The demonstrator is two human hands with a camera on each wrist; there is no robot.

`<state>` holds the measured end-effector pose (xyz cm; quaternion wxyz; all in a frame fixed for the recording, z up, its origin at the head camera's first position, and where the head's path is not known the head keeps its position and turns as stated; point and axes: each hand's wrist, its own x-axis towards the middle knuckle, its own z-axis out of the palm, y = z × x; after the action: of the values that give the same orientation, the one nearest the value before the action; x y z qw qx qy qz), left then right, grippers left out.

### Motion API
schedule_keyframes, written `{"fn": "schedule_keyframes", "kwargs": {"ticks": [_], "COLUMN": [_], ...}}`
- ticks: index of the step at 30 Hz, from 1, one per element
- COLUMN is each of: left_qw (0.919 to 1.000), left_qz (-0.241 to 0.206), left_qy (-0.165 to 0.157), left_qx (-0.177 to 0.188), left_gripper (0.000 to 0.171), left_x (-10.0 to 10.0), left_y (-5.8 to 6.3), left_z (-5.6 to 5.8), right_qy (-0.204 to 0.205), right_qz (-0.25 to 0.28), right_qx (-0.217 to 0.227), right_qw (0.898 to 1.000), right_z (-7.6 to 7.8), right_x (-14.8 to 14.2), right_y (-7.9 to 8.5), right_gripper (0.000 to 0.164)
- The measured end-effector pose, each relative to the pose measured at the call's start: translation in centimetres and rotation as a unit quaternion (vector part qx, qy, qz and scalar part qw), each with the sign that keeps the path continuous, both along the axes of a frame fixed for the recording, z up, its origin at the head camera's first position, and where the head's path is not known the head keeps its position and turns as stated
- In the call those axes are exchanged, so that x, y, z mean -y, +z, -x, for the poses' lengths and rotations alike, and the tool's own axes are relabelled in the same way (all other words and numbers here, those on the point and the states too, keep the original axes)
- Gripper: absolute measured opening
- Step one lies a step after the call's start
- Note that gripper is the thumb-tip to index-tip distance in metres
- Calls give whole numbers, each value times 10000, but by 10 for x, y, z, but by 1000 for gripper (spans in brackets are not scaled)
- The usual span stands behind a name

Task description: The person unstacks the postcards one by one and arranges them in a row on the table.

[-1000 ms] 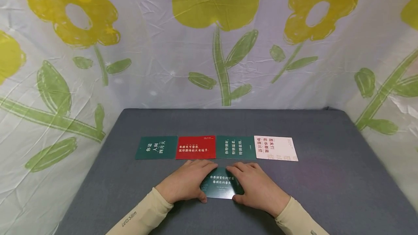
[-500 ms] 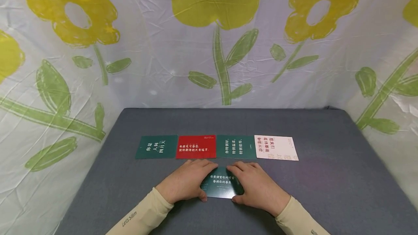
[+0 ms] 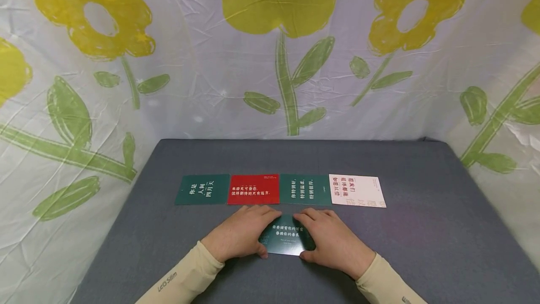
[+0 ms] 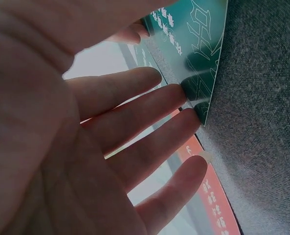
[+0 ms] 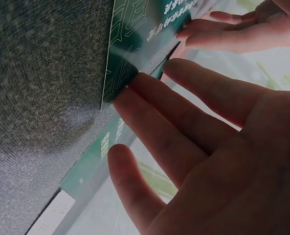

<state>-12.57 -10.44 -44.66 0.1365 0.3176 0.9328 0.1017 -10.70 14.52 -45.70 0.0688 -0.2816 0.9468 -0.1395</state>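
A dark green card (image 3: 283,238) with white Chinese characters lies on the grey cloth between both hands. My left hand (image 3: 239,234) is at its left end, thumb near the front corner and fingertips at the far side. In the left wrist view, the fingers (image 4: 145,142) are mostly straight, with some tips right at a card corner. The right hand (image 3: 335,243) mirrors this at the other end, thumb by the near edge. Its spread fingers (image 5: 169,132) reach the card's corner in the right wrist view. Palms and fingers hide both ends of the card.
Just beyond the hands is a row of cards: a green card (image 3: 202,189), a red card (image 3: 253,184), another green card (image 3: 317,190) and a white card (image 3: 367,190). A flower-printed curtain (image 3: 202,60) surrounds the grey table (image 3: 422,247) at its back and sides.
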Motion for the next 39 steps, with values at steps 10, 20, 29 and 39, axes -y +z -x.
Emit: {"fn": "schedule_keyframes", "kwargs": {"ticks": [10, 20, 29, 39], "left_qw": [9999, 9999, 9999, 9998], "left_qz": [-18, -19, -43, 37], "left_qy": [54, 103, 114, 132], "left_qx": [112, 109, 60, 113], "left_gripper": [92, 94, 92, 94], "left_x": [0, 1, 1, 0], "left_y": [0, -2, -1, 0], "left_z": [1, 1, 1, 1], "right_qy": [-6, 69, -8, 0], "right_qz": [77, 151, 241, 340], "right_qx": [32, 225, 424, 556], "right_qw": [10000, 9996, 9988, 9979], "right_z": [0, -1, -1, 1], "right_x": [0, 0, 0, -1], "right_y": [0, -1, 2, 2], "right_gripper": [83, 79, 82, 82]}}
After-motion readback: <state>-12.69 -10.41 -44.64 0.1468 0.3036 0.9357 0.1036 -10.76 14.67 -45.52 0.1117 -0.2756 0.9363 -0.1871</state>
